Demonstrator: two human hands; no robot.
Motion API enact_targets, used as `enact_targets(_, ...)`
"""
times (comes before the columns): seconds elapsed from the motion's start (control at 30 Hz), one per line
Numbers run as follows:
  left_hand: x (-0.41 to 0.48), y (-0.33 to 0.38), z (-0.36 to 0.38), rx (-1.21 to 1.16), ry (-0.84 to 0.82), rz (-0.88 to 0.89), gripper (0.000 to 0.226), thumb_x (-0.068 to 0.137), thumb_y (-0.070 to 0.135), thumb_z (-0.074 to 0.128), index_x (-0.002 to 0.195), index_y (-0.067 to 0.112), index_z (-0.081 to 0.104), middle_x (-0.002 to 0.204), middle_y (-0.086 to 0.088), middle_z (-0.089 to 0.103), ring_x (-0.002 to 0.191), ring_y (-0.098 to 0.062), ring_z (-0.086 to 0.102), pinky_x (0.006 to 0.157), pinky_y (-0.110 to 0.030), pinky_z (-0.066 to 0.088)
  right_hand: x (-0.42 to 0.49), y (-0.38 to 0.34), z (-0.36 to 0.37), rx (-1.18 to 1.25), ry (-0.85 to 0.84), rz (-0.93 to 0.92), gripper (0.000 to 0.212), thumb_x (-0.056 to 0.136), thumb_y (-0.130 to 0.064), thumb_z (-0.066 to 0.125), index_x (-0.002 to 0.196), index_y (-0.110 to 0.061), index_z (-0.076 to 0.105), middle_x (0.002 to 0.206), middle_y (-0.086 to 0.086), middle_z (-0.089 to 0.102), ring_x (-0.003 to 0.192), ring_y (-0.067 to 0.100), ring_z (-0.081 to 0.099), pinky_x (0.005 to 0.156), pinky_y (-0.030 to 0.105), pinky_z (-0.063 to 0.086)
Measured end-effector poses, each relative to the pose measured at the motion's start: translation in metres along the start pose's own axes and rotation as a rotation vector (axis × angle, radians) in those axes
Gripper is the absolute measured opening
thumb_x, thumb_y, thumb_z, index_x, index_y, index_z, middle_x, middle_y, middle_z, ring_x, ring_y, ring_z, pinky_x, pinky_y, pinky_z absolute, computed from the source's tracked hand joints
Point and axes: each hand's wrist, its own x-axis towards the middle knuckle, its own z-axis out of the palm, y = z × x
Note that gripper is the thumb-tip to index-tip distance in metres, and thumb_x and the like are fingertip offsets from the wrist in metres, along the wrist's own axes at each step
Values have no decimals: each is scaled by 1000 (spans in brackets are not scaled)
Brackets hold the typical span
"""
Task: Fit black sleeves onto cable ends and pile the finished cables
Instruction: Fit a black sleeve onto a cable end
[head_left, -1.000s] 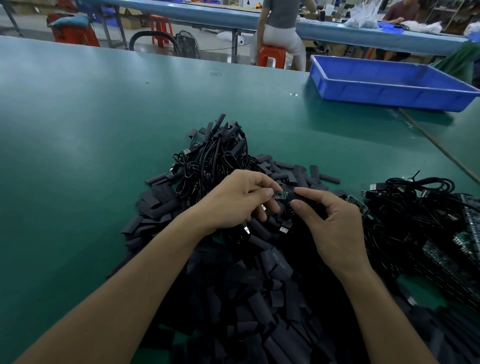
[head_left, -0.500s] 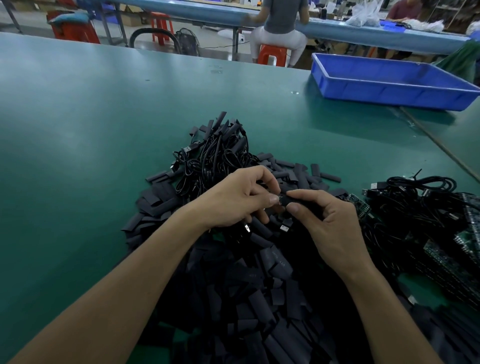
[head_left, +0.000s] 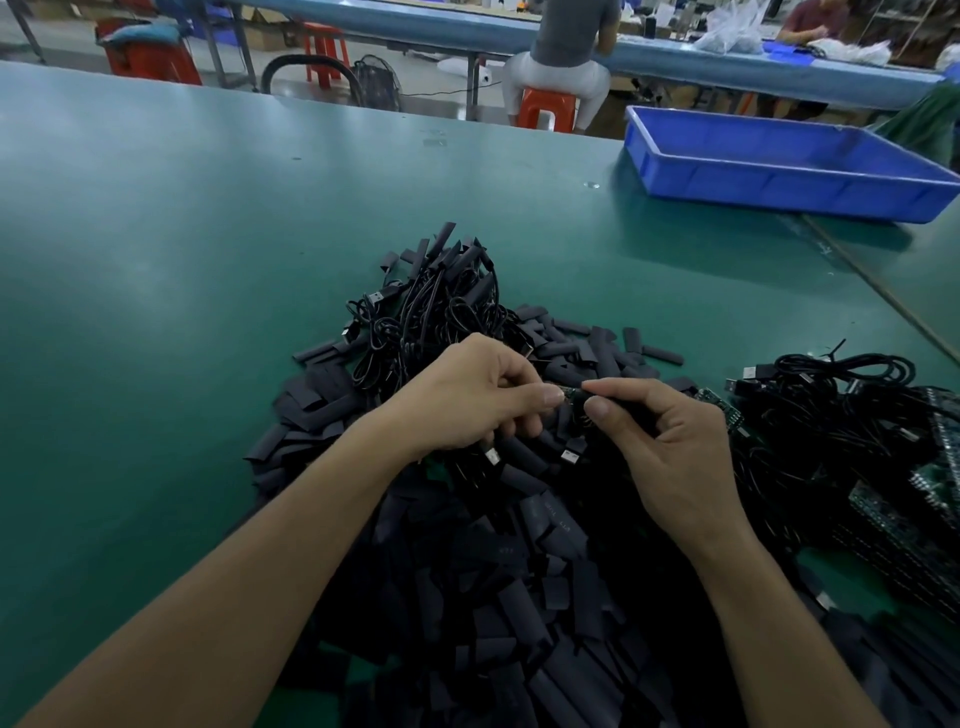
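Note:
My left hand (head_left: 467, 400) pinches the small green circuit-board end of a cable (head_left: 572, 393) between thumb and fingers. My right hand (head_left: 670, 447) pinches a black sleeve (head_left: 597, 402) that meets that end; most of the sleeve is hidden by the fingers. Both hands hover over a wide heap of loose black sleeves (head_left: 519, 571). Behind them lies a pile of sleeved black cables (head_left: 431, 317). A tangle of cables with bare green boards (head_left: 857, 431) sits to the right.
The green table (head_left: 182, 286) stretches left and back. A blue plastic tray (head_left: 779, 161) stands at the back right. A person sits on an orange stool (head_left: 545, 106) at another bench beyond the table's far edge.
The right hand has shifted its grip on the sleeve and curled its fingers more. The green board end shows again between the two hands. Both hands stay in about the same place.

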Motion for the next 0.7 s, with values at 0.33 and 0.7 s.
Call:
enact_targets(0.33,-2,3,-1,20,-79,-9,21,100,25,61,88,10,72,68,7,72,60,-6,57,50,-16,46,-1,0,3,31,10,27,20,78,-27,79,95,-36,75,90,-11,76,87,7,71,80,20,53)
enact_targets(0.7,-3,2,-4,33,-60,21,19,98,28,63,85,18,74,71,5,75,60,-4,58,51,-16,47,-1,-2,3,137,47,49,19,73,-31,78,92,-33,77,85,-6,77,79,10,73,74,22,56)
